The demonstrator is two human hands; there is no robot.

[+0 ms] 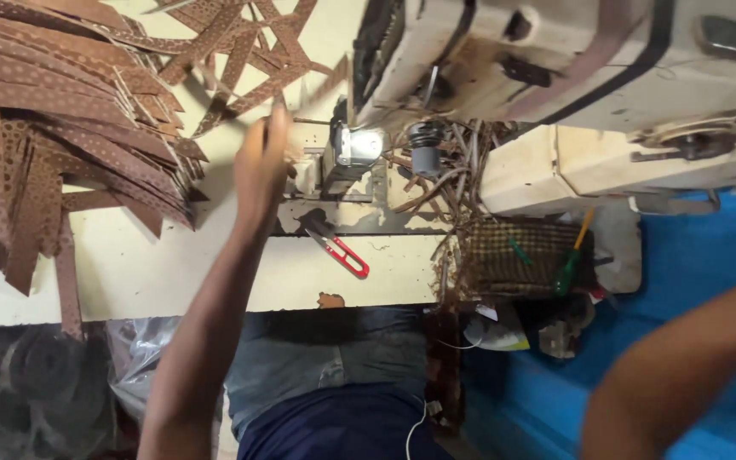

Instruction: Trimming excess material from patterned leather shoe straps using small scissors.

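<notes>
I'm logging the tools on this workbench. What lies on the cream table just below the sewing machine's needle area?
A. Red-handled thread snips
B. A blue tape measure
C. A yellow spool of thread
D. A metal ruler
A: red-handled thread snips lie flat on the cream table, just right of the left hand, below the sewing machine.

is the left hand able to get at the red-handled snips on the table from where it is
Probably yes. The left hand is raised over the table by the machine, and the red-handled snips lie in the open just beside it, with nothing on top of them or between the two.
</notes>
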